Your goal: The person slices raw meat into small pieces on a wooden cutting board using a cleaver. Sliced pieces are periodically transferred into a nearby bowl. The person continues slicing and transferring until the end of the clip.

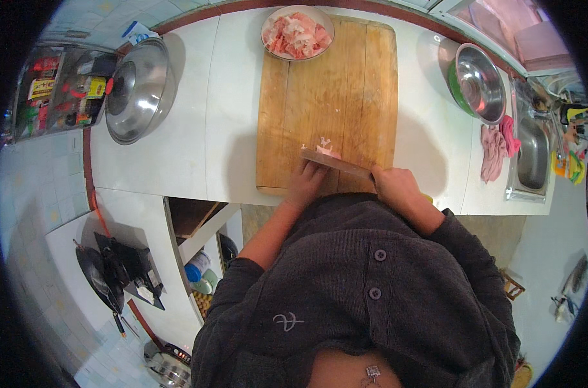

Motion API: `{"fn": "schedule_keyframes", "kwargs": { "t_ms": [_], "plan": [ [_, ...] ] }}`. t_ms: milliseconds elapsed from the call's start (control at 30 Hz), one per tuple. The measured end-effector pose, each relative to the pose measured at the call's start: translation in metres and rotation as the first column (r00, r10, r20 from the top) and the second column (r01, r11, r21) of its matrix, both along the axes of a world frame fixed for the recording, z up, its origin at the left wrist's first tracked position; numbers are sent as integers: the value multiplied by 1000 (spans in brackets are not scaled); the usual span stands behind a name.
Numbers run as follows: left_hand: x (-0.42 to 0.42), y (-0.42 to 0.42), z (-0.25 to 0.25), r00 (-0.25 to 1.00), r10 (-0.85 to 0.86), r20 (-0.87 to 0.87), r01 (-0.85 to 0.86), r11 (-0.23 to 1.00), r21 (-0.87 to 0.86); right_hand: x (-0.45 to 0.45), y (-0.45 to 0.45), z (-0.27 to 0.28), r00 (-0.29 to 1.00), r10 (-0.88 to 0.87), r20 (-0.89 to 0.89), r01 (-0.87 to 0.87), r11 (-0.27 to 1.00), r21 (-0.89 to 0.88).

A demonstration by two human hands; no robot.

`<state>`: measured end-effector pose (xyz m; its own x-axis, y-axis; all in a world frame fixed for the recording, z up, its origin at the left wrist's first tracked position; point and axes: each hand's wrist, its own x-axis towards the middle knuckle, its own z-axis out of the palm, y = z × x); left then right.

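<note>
My right hand (pixel 396 185) grips the handle of a kitchen knife (pixel 340 164), whose broad blade reaches left over the near part of a wooden cutting board (pixel 318 92). On the near side of the blade is my left hand (pixel 307 179), fingertips close to it and partly hidden; whether it holds a piece of meat cannot be told. Just beyond the blade lie small pale pink meat scraps (pixel 326 149). A bowl of sliced raw meat (pixel 298 35) stands at the board's far left corner.
A large steel basin (pixel 141 92) leans at the left beside a spice rack (pixel 61 92). To the right are a steel bowl (pixel 480 85), pink cloths (pixel 493 150) and a sink (pixel 532 150). A wok (pixel 99 276) sits at the lower left.
</note>
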<state>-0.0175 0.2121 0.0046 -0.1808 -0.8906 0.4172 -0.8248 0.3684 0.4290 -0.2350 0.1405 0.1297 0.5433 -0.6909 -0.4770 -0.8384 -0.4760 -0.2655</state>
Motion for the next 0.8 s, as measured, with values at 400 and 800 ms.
{"fn": "schedule_keyframes", "kwargs": {
  "t_ms": [400,800],
  "plan": [
    [5,-2,0,996,-34,-87,37,999,36,50,-23,-35,997,70,-12,-70,997,11],
    [0,-1,-8,994,-15,-112,20,999,48,16,-22,27,978,135,-158,-108,981,164]
  ]
}}
